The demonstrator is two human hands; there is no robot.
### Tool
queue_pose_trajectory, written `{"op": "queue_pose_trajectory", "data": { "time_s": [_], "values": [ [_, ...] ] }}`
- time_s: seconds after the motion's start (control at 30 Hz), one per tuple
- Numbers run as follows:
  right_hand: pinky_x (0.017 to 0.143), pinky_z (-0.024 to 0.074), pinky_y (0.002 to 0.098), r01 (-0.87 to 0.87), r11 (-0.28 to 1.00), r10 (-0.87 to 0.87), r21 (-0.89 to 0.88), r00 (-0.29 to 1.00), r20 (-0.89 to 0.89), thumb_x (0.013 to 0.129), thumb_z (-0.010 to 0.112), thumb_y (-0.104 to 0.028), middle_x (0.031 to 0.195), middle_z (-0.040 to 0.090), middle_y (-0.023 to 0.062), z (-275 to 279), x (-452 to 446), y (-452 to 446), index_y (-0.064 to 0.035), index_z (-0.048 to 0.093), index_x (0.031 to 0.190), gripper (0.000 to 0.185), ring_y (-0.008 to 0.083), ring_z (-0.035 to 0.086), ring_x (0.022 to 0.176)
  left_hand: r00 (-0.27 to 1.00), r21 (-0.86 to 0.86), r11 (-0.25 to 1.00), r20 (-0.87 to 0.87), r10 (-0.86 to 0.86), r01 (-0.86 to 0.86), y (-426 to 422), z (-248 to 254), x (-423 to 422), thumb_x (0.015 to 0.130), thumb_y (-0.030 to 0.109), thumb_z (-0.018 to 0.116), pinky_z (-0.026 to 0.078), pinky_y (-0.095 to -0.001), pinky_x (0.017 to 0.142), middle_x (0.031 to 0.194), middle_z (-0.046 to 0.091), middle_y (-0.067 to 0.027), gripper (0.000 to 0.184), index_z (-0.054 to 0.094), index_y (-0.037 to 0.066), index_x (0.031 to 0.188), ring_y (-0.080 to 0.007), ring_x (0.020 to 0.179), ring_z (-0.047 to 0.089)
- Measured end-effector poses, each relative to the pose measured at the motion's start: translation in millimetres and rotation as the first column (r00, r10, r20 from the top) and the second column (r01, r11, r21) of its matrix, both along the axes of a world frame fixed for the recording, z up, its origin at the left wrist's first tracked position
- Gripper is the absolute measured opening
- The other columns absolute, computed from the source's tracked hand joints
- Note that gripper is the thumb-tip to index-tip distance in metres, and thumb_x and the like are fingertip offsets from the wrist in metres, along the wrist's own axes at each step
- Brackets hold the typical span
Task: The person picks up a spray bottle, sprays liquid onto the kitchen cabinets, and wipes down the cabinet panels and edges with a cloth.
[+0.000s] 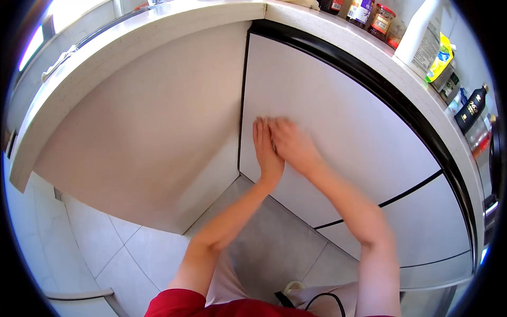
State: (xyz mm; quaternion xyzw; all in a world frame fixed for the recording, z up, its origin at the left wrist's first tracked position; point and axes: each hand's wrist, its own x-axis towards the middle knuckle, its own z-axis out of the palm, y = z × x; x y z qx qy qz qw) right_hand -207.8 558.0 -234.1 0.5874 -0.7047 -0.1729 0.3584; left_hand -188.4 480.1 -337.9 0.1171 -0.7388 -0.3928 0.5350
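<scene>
My left hand (pixel 266 147) is against the white cabinet door (pixel 338 121), its fingers stretched upward and close to flat on the panel. Right beside it, my right hand (pixel 289 138) overlaps or touches its edge; motion smears these fingers, and I cannot tell how they are bent. A small dark spot shows between the two hands, too small to name. The door appears closed, with a black strip (pixel 364 66) along its top. To the left, a plain pale panel (pixel 153 116) meets the door at an inside corner.
On the light countertop (pixel 406 71) stand jars with a red-lidded one (pixel 382 21), a white bottle (pixel 419 31), a yellow pouch (pixel 441 57) and a black bottle (pixel 471 108). Grey floor tiles (pixel 264 227) lie below. A black cable (pixel 330 297) hangs near my legs.
</scene>
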Motion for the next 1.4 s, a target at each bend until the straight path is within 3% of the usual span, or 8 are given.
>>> {"op": "queue_pose_trajectory", "data": {
  "time_s": [0.07, 0.13, 0.4, 0.57, 0.73, 1.1, 1.2, 1.4],
  "values": [
    [0.096, 0.0368, 0.0334, 0.063, 0.998, -0.062, 0.021, 0.997, -0.054, 0.073, 0.057, -0.013, 0.121, 0.052, 0.0088, 48, 0, -3, 0.0014, 0.063, 0.104, 0.035, 0.0239, 0.044, 0.114, 0.994, -0.063, 0.998, -0.108, -0.033, 0.026, -7, 66, -2, 0.089, 0.01, 0.051, 0.022, -0.0454, 0.111, 0.146, 0.031, -0.0192, 0.051, 0.037, -0.002, 0.136, -0.0383, 0.135, 0.025],
    [0.094, 0.0378, 0.032, -0.15, 0.897, 0.1, -0.415, 0.985, -0.14, 0.073, 0.057, -0.013, 0.12, 0.052, 0.0104, 75, -8, 0, 0.0027, 0.062, 0.101, 0.032, 0.0245, 0.046, 0.112, 0.989, -0.109, 0.993, -0.141, -0.048, 0.033, -9, 109, -6, 0.09, 0.01, 0.05, 0.022, -0.0449, 0.111, 0.146, 0.031, -0.0184, 0.049, 0.038, -0.002, 0.136, -0.0382, 0.136, 0.023],
    [0.088, 0.0407, 0.0304, -0.05, 0.953, 0.036, -0.3, 0.998, -0.051, 0.073, 0.056, -0.009, 0.122, 0.052, 0.0096, 26, 3, 26, 0.0028, 0.06, 0.103, 0.033, 0.0223, 0.047, 0.11, 0.99, -0.262, 0.96, -0.077, -0.119, 0.095, -1, 36, -1, 0.089, 0.007, 0.05, 0.023, -0.0456, 0.11, 0.146, 0.032, -0.0166, 0.049, 0.038, -0.002, 0.136, -0.039, 0.136, 0.023],
    [0.086, 0.0418, 0.0305, -0.089, 0.897, 0.074, -0.432, 0.996, -0.05, 0.072, 0.057, -0.007, 0.121, 0.053, 0.0092, 68, 0, 5, 0.003, 0.061, 0.101, 0.031, 0.0222, 0.048, 0.108, 0.983, -0.229, 0.973, -0.172, -0.066, 0.025, -13, 106, -12, 0.088, 0.007, 0.05, 0.025, -0.0453, 0.109, 0.146, 0.033, -0.016, 0.049, 0.039, -0.002, 0.135, -0.0398, 0.135, 0.025],
    [0.087, 0.0439, 0.0366, 0.099, 0.944, -0.058, -0.315, 0.989, 0.139, 0.075, 0.056, -0.007, 0.124, 0.053, 0.0087, 17, 13, 42, 0.0023, 0.059, 0.109, 0.035, 0.0264, 0.048, 0.114, 0.98, -0.228, 0.955, -0.003, -0.197, 0.191, 14, 44, 13, 0.086, 0.003, 0.051, 0.024, -0.0464, 0.109, 0.147, 0.03, -0.0163, 0.052, 0.038, -0.001, 0.136, -0.0406, 0.136, 0.022],
    [0.089, 0.0407, 0.03, -0.202, 0.851, 0.062, -0.485, 0.955, -0.289, 0.075, 0.054, -0.009, 0.115, 0.056, 0.0075, 121, -21, -53, 0.0021, 0.062, 0.101, 0.03, 0.0208, 0.048, 0.111, 0.96, -0.448, 0.891, -0.275, -0.057, -0.075, -88, 166, -34, 0.086, 0.005, 0.051, 0.022, -0.044, 0.111, 0.146, 0.031, -0.0167, 0.055, 0.034, 0.001, 0.138, -0.0374, 0.135, 0.025],
    [0.09, 0.0404, 0.0296, -0.264, 0.824, 0.084, -0.501, 0.932, -0.353, 0.074, 0.055, -0.01, 0.114, 0.057, 0.0085, 90, -38, -51, 0.0029, 0.063, 0.102, 0.032, 0.021, 0.048, 0.112, 0.958, -0.438, 0.898, -0.271, -0.098, -0.032, -88, 138, -46, 0.088, 0.01, 0.052, 0.021, -0.0436, 0.112, 0.146, 0.031, -0.0156, 0.053, 0.035, 0.004, 0.138, -0.0358, 0.137, 0.023],
    [0.095, 0.0403, 0.0321, -0.006, 0.938, 0.055, -0.347, 0.99, 0.132, 0.077, 0.055, -0.011, 0.131, 0.049, 0.0075, -45, -45, -37, 0.0012, 0.056, 0.117, 0.042, 0.023, 0.041, 0.122, 0.988, -0.281, 0.954, -0.141, 0.067, -0.105, -56, -9, -62, 0.092, 0.02, 0.049, 0.017, -0.0442, 0.113, 0.149, 0.024, -0.0172, 0.054, 0.032, 0.003, 0.139, -0.0362, 0.139, 0.018]
  ]
}}
